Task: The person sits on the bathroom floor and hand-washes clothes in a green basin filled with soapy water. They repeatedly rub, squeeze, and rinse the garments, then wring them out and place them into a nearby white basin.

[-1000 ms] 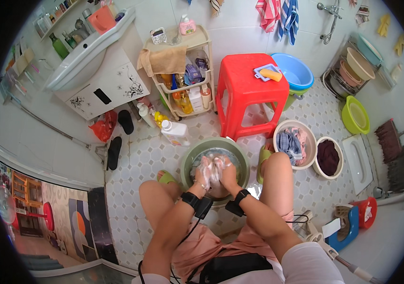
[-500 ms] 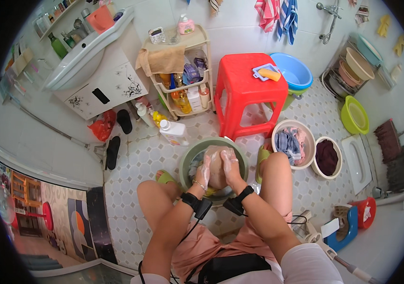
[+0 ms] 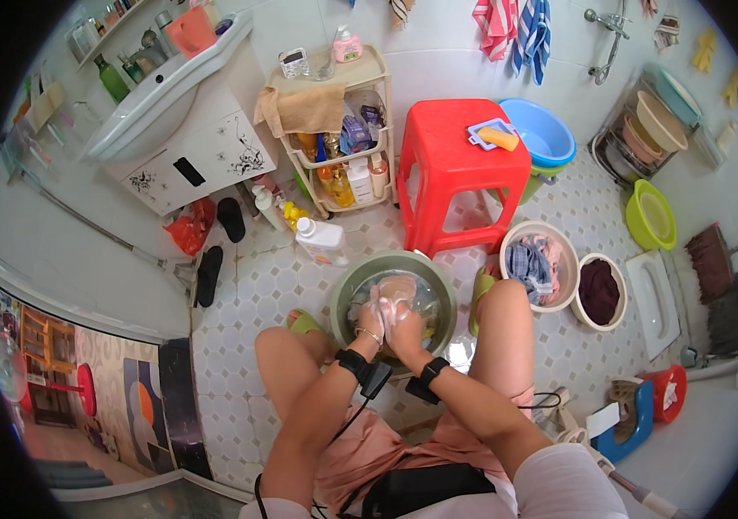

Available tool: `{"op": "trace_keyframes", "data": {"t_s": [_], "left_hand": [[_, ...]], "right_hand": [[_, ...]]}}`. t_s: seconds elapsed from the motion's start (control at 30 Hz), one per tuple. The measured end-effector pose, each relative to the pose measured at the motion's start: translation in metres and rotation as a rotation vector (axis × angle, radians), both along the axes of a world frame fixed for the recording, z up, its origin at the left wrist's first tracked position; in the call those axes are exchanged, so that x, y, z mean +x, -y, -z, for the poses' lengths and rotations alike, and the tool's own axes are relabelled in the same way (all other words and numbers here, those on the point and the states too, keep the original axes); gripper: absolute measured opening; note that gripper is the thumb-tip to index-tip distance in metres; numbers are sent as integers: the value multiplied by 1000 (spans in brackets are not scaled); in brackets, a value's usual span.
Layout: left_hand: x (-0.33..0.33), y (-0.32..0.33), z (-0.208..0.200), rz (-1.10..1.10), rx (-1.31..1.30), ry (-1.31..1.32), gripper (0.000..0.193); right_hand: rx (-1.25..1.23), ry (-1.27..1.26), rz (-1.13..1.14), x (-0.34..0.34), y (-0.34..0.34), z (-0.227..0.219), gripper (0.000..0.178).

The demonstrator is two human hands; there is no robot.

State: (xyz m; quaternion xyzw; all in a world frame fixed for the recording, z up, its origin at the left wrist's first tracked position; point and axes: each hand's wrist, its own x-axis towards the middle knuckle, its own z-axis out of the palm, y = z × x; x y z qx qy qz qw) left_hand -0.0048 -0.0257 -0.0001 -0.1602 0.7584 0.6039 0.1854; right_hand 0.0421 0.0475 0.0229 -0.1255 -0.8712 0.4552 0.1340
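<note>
Tan, wet, soapy cloth (image 3: 399,286) sticks out just past my fingertips. Half a second ago it was a big round bundle with one hand on each side. Now my left hand (image 3: 372,314) and right hand (image 3: 400,322) have come close together – so most of the cloth is down low and only a small bit shows. It looks to me like rubbing, with the cloth squeezed between my hands.

Both hands are closed and gripping the near end of the cloth, but white suds hide some fingers. Under my hands and all around them is a round, grey-green basin (image 3: 340,285) with cloudy water (image 3: 428,303). Past my left hand stands a white bottle (image 3: 321,241) – my right hand has a round, cream tub (image 3: 507,248) of clothes off to its right.
</note>
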Motion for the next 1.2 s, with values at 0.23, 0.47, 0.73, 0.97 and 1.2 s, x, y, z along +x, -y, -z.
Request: {"op": "trace_keyframes", "data": {"t_s": [0.23,0.47,0.73,0.97,1.2], "left_hand": [[6,-7,7,-114,261,-2,61],[2,0,0,-73,408,82,53],[-4,3,-2,340,138,-151,51],[2,-2,2,454,207,-218,46],[-16,11,28,146,153,-128,41]], "right_hand": [[29,-16,29,-12,-7,19,43],[95,14,-9,-11,-9,11,42],[-605,-91,125,-31,-35,14,33],[-1115,50,237,-41,-62,43,35],[-345,95,40,-13,-21,18,37]]}}
